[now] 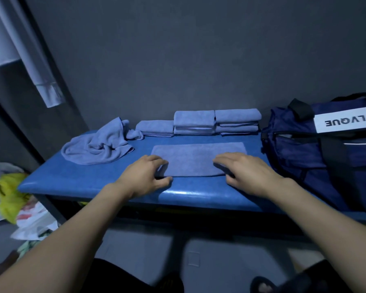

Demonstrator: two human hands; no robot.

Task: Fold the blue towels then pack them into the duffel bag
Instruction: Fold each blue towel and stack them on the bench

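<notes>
While both arms reached forward, my left hand (145, 173) pinched the near left corner of the flat, half-folded blue terry towel (195, 158) on the glossy blue counter (89, 178); my right hand (244, 169) lay flat, fingers released, on its near right corner.

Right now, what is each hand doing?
Left hand: grips the near left corner of the flat, half-folded blue towel.
Right hand: fingers on the towel's near right corner; grip cannot be told.
</notes>
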